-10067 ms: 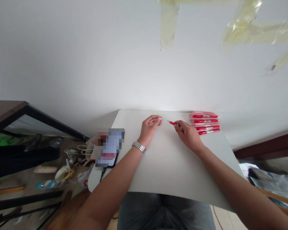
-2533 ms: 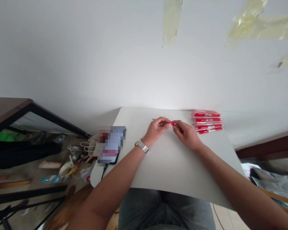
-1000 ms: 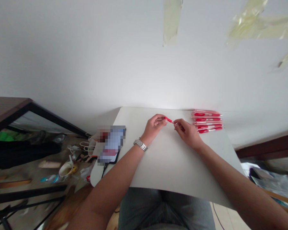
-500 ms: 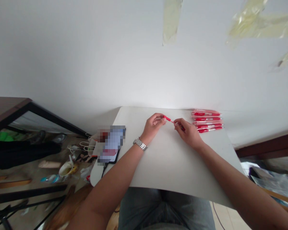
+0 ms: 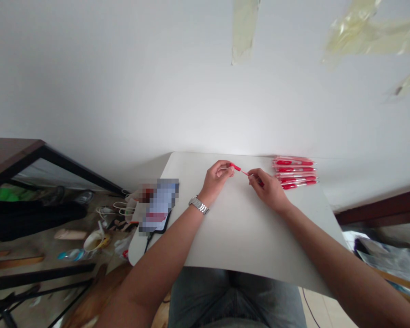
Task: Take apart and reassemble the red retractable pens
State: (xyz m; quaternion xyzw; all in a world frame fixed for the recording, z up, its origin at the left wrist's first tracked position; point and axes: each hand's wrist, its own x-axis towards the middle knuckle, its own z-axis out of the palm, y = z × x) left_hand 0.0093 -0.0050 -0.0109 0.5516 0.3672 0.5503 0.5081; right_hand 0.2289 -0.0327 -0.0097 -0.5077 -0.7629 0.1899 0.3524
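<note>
Above the far middle of the white table, my left hand [image 5: 218, 176] pinches a red pen barrel [image 5: 235, 166], with a metal-banded watch on that wrist. A thin refill [image 5: 245, 173] runs from the barrel's right end toward my right hand [image 5: 264, 184]. The closed fingers of my right hand hold the refill's other end, and a bit of red shows at its fingertips. Exactly what else sits inside the right fingers is hidden. To the right of that hand lie several red pens [image 5: 297, 175] in a row on the table.
A phone [image 5: 159, 207], blurred out, lies at the left edge of the white table [image 5: 246, 241] with a cable. The wall stands right behind the table. Left on the floor are a cup [image 5: 94, 241], a bottle [image 5: 71, 255] and white cords. A dark desk [image 5: 17, 146] stands far left.
My left hand has shifted slightly left with the pen barrel, and a little more of the thin refill shows between the hands. My right hand has hardly moved.
</note>
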